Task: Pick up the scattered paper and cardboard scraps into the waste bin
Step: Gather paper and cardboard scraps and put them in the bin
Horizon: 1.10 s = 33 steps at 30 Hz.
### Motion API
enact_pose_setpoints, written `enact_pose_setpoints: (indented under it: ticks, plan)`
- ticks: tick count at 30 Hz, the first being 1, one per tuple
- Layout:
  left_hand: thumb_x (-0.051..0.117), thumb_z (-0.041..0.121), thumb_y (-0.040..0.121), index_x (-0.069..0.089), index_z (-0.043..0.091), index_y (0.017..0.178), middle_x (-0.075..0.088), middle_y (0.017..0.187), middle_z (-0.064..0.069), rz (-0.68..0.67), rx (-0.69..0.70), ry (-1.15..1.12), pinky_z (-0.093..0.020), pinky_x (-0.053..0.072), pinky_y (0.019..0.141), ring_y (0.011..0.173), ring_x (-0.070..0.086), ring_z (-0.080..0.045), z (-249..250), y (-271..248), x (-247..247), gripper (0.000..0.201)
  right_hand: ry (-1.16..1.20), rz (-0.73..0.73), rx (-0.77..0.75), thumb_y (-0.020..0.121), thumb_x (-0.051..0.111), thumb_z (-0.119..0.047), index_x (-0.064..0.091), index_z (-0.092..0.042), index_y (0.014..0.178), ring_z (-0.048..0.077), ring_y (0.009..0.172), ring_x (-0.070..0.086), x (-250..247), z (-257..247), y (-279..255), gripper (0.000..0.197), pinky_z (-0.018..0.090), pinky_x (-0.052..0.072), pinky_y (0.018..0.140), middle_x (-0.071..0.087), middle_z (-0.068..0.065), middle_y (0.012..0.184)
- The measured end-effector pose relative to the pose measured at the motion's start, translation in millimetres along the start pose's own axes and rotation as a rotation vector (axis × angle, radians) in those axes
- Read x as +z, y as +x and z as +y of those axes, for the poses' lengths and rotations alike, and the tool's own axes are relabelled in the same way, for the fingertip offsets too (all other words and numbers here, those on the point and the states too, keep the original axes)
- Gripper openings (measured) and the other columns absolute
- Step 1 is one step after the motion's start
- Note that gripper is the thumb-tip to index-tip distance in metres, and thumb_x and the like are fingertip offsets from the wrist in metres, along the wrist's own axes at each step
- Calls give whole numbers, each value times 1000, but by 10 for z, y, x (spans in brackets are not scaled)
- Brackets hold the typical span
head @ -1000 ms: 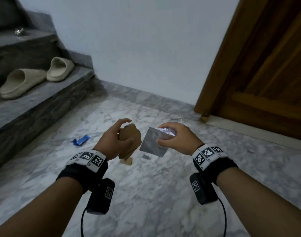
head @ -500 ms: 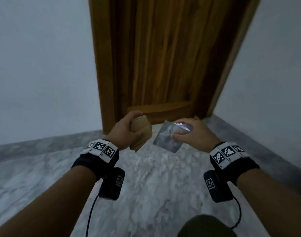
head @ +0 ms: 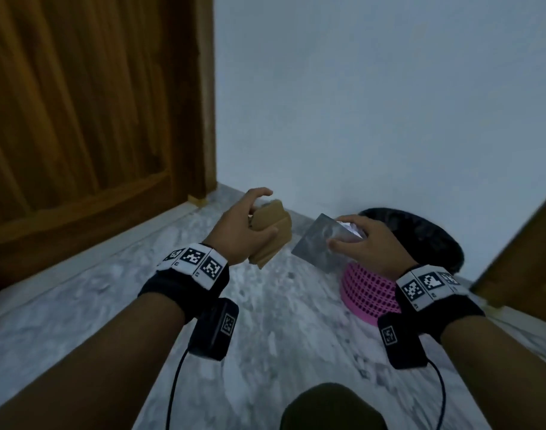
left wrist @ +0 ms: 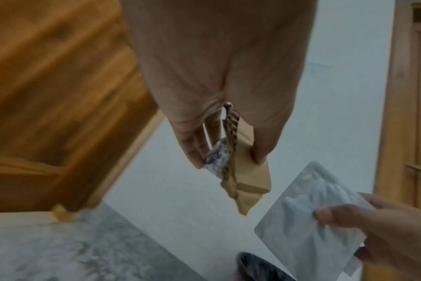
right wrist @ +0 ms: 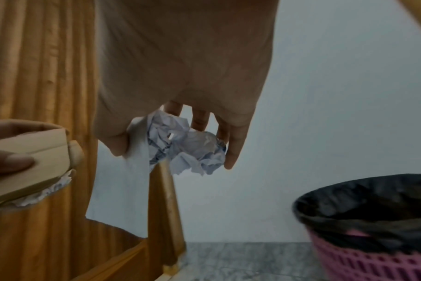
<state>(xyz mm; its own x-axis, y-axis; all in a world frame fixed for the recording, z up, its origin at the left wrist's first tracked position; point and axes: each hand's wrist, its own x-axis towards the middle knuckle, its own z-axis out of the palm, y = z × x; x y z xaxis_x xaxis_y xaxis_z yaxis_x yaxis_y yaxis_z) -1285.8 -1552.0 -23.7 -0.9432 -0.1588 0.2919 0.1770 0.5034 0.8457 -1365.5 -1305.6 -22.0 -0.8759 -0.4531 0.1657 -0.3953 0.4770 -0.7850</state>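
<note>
My left hand (head: pixel 250 226) grips brown cardboard scraps (head: pixel 273 234) together with a small crumpled paper piece (left wrist: pixel 216 158), seen in the left wrist view between fingers and cardboard (left wrist: pixel 245 171). My right hand (head: pixel 361 243) holds a flat grey-white sheet (head: pixel 319 246) and a crumpled white paper ball (right wrist: pixel 187 148). The waste bin (head: pixel 369 293) is a pink perforated basket with a black liner (right wrist: pixel 363 207); it stands on the floor by the wall, just beyond and below my right hand. Both hands hover at about the same height, close together.
A wooden door (head: pixel 79 119) fills the left side, and a second wooden door edge (head: pixel 526 259) stands at the right. A plain white wall (head: pixel 374 103) rises behind the bin. The floor (head: pixel 265 336) is grey marble. A dark knee (head: pixel 330 408) shows at the bottom.
The view has swung right: stairs and slippers left the frame, the door passed to the left, and the pink bin came into sight under my right hand. Both hands keep their scraps.
</note>
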Motion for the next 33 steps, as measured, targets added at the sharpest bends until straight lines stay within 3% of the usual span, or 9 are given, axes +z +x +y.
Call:
enact_pose_setpoints:
  ticks: [3, 7, 11, 14, 18, 22, 27, 31, 33]
  plan:
    - [70, 19, 82, 41, 36, 132, 58, 105, -4, -51, 29, -7, -31, 56, 81, 93, 63, -17, 12, 601, 668, 61, -31, 78, 19, 82, 75, -20, 66, -27, 97, -16, 83, 60, -472, 472, 178, 19, 5, 49, 67, 68, -7, 100]
    - [69, 19, 82, 38, 35, 135, 57, 108, -6, -112, 60, -33, -31, 54, 80, 95, 61, -20, -26, 1397, 1576, 63, -103, 187, 80, 85, 71, -16, 68, -4, 96, 1, 73, 64, -994, 1138, 512, 16, 17, 51, 64, 70, -1, 87]
    - [68, 20, 83, 35, 34, 137, 55, 111, -8, -137, 43, -105, -31, 51, 85, 97, 59, -22, -136, 2047, 2421, 65, -105, 295, 135, 81, 74, -25, 70, -33, 94, 8, 85, 66, -1368, 1777, 875, 15, 18, 54, 71, 70, -12, 90]
    - [68, 22, 84, 33, 33, 139, 52, 111, -8, -129, 20, -141, -34, 52, 89, 99, 58, -24, -238, 2344, 2973, 67, -143, 360, 186, 74, 75, -36, 69, -38, 98, 9, 92, 67, -1577, 2170, 1054, 25, 32, 56, 83, 71, -14, 96]
    - [64, 22, 87, 25, 22, 147, 50, 134, -12, -235, -16, -35, -36, 47, 99, 120, 52, -26, -495, 2469, 3513, 72, -210, 375, 231, 74, 76, -31, 68, -37, 96, 6, 91, 63, -1735, 2476, 1138, 24, 26, 50, 80, 68, -18, 92]
    - [60, 39, 86, 21, 24, 150, 45, 143, -11, -444, -77, 266, -39, 46, 101, 125, 49, -29, -765, 2449, 3717, 76, -230, 396, 263, 74, 75, -28, 69, -32, 98, 8, 91, 63, -1855, 2643, 1224, 25, 18, 46, 70, 69, -12, 95]
    - [57, 29, 92, 40, 23, 139, 58, 118, -6, -415, -52, 266, -29, 48, 85, 106, 57, -23, -801, 2425, 3593, 50, -253, 323, 372, 79, 72, -35, 68, -16, 114, 22, 100, 63, -1795, 2811, 1387, 39, 36, 53, 83, 69, 5, 113]
    - [59, 30, 90, 44, 23, 135, 63, 107, -4, -418, -49, 262, -34, 51, 87, 100, 61, -20, -789, 2374, 3384, 48, -287, 140, 454, 86, 67, -43, 55, -15, 135, 24, 122, 55, -1623, 2902, 1433, 58, 29, 43, 93, 56, 6, 138]
    - [60, 28, 89, 44, 22, 135, 65, 104, -5, -398, -69, 241, -36, 52, 88, 98, 61, -20, -750, 2330, 3242, 49, -287, 143, 416, 87, 65, -44, 57, -17, 132, 22, 125, 53, -1521, 2838, 1439, 54, 32, 43, 99, 56, 4, 137]
